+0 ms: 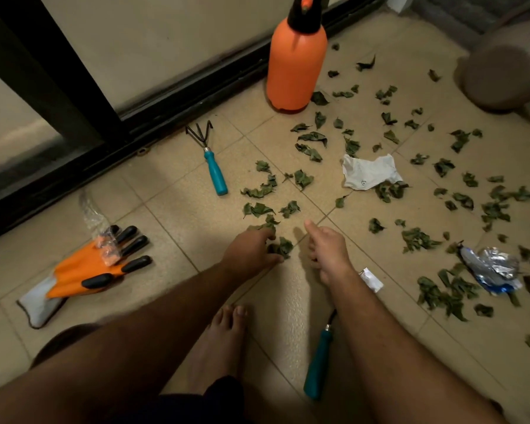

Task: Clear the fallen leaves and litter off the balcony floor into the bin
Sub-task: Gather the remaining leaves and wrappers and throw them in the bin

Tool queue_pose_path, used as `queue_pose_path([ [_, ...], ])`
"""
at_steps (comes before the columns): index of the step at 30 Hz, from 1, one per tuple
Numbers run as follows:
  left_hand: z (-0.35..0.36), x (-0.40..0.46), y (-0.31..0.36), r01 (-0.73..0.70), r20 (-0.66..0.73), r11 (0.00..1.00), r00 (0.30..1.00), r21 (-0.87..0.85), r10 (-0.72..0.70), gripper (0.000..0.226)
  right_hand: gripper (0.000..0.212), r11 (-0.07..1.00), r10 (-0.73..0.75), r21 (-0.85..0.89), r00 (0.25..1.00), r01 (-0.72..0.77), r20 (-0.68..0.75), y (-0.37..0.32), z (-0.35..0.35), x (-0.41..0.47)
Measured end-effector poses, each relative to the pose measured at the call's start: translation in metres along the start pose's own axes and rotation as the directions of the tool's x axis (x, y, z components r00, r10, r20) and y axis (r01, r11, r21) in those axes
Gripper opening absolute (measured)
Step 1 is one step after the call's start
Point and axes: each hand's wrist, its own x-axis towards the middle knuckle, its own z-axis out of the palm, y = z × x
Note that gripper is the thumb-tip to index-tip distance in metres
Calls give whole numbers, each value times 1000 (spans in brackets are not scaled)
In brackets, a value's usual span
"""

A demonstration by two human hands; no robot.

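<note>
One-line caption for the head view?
Left hand gathers fallen leaves beside right hand; paper and foil wrapper lie nearby.

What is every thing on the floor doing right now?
Left hand: fingers curled on a clump of leaves.
Right hand: fingers curled, thumb out, holding nothing I can see.
Orange sprayer: standing upright.
Hand rake: lying flat, untouched.
Orange gloves: lying flat.
White paper: crumpled among scattered leaves.
Foil wrapper: crumpled on the floor.
</note>
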Motion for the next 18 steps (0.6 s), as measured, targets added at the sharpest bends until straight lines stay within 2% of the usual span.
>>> queue_pose_path([
  [2, 4, 6, -1, -34, 25, 996, 999, 88, 32, 45, 37, 986, -93, -145, 995, 87, -40, 7, -2, 5],
  [4, 4, 9, -2, -51, 48, 988, 998, 146, 45, 39, 33, 954, -180, -248, 983, 170, -20, 11, -3, 9],
  [8, -1, 9, -6, -71, 39, 976, 997, 205, 65, 31, 13, 849, -238, -475, 970, 232, 48, 15, 4, 16],
  [11, -4, 4, -9, -64, 31, 978, 998, 200, 59, 22, 34, 725, -247, -641, 964, 250, 96, 17, 14, 17],
  [13, -5, -1, -14, -67, 22, 979, 998, 193, 64, 18, 36, 668, -247, -698, 962, 258, 119, 17, 21, 15],
  [16, -8, -8, -21, -64, 27, 982, 998, 177, 61, 15, 19, 631, -258, -737, 961, 244, 97, 20, 29, 14],
  [18, -10, -13, -24, -28, 39, 995, 999, 96, 24, 13, 16, 629, -248, -746, 966, 220, 76, 22, 31, 15],
])
